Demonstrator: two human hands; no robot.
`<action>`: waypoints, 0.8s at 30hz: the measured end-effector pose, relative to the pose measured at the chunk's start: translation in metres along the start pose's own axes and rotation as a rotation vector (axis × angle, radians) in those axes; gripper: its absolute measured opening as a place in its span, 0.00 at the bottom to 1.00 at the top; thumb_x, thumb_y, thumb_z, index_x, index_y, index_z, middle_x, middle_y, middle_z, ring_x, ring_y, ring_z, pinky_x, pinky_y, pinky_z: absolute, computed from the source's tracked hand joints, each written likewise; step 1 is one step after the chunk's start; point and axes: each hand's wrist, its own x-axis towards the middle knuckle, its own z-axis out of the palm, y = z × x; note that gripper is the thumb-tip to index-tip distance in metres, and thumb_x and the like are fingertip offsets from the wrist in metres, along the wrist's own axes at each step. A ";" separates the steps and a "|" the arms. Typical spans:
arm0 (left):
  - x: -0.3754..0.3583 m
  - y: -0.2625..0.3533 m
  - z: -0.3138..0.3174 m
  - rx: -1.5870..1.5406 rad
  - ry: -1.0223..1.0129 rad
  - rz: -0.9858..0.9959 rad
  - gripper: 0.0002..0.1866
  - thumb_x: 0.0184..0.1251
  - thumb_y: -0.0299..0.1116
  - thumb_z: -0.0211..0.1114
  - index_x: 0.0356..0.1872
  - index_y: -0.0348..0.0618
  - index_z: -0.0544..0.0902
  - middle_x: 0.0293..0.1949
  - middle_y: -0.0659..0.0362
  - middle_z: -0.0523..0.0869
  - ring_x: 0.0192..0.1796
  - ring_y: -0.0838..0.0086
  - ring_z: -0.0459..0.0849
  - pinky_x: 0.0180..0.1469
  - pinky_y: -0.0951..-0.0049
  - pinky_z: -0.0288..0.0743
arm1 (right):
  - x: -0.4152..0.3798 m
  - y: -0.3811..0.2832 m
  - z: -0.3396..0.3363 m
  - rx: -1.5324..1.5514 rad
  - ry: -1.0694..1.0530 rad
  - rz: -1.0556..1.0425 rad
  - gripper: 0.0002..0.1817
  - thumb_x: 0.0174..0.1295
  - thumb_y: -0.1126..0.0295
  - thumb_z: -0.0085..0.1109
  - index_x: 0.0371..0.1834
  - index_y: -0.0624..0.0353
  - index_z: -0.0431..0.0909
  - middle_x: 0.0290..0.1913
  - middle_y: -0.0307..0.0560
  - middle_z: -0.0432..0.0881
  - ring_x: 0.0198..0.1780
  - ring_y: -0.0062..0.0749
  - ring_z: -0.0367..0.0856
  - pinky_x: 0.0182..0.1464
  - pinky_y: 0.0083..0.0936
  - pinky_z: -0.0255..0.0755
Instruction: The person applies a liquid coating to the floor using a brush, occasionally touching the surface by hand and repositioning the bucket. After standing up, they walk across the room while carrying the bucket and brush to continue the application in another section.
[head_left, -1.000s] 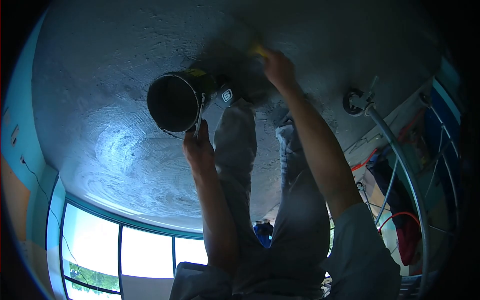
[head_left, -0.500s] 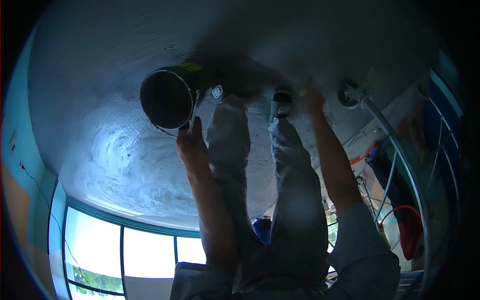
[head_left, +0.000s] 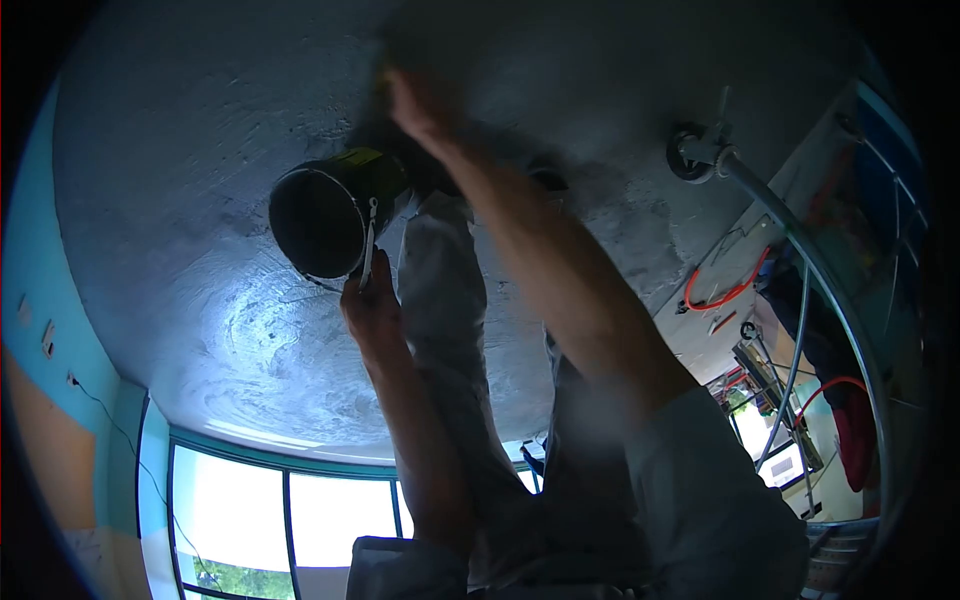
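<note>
A dark bucket (head_left: 315, 222) lies tipped toward the left, its open mouth facing the camera and a yellow patch on its side. My left hand (head_left: 372, 305) is closed on the bucket's handle at the rim. Above and right of the bucket, my right hand (head_left: 415, 108) reaches over the dark, wet-looking floor (head_left: 255, 330); it is blurred, and what it holds, if anything, cannot be made out. My right forearm crosses over my legs and hides one shoe.
On the right stands a metal tube frame (head_left: 815, 262) with a caster wheel (head_left: 690, 153). Beyond it are an orange hose (head_left: 730, 298) and a red item (head_left: 853, 440). Windows (head_left: 232, 500) and a blue-green wall (head_left: 62, 290) are at the left.
My right hand has swung from the right side across to the upper middle, near the bucket. The bucket and my left hand have shifted slightly left and down in view.
</note>
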 end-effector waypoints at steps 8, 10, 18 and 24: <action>0.006 -0.029 0.006 -0.115 0.024 0.180 0.13 0.65 0.27 0.68 0.47 0.30 0.84 0.43 0.49 0.89 0.47 0.74 0.84 0.50 0.73 0.76 | -0.219 0.258 -0.102 -0.505 -0.139 0.293 0.18 0.63 0.64 0.56 0.58 0.44 0.77 0.39 0.55 0.82 0.44 0.50 0.82 0.44 0.44 0.77; 0.012 -0.054 0.015 -0.131 0.036 0.179 0.12 0.64 0.28 0.69 0.46 0.31 0.84 0.43 0.49 0.89 0.46 0.74 0.84 0.49 0.72 0.76 | -0.268 0.283 -0.136 -0.671 -0.229 0.274 0.17 0.65 0.67 0.53 0.58 0.46 0.75 0.35 0.56 0.81 0.38 0.52 0.82 0.41 0.46 0.77; -0.023 -0.047 0.004 -0.296 0.266 0.352 0.10 0.63 0.31 0.68 0.40 0.33 0.85 0.41 0.49 0.88 0.47 0.65 0.86 0.46 0.69 0.77 | -0.379 0.330 -0.216 -0.771 -0.359 0.346 0.11 0.64 0.63 0.52 0.47 0.50 0.77 0.33 0.53 0.83 0.36 0.51 0.84 0.38 0.48 0.78; -0.100 -0.047 -0.068 -0.341 0.082 0.183 0.14 0.62 0.31 0.68 0.46 0.36 0.85 0.46 0.47 0.87 0.51 0.59 0.85 0.51 0.65 0.75 | -0.398 0.279 -0.285 -0.659 -0.346 0.374 0.09 0.64 0.63 0.55 0.44 0.51 0.79 0.39 0.54 0.85 0.43 0.55 0.83 0.46 0.50 0.76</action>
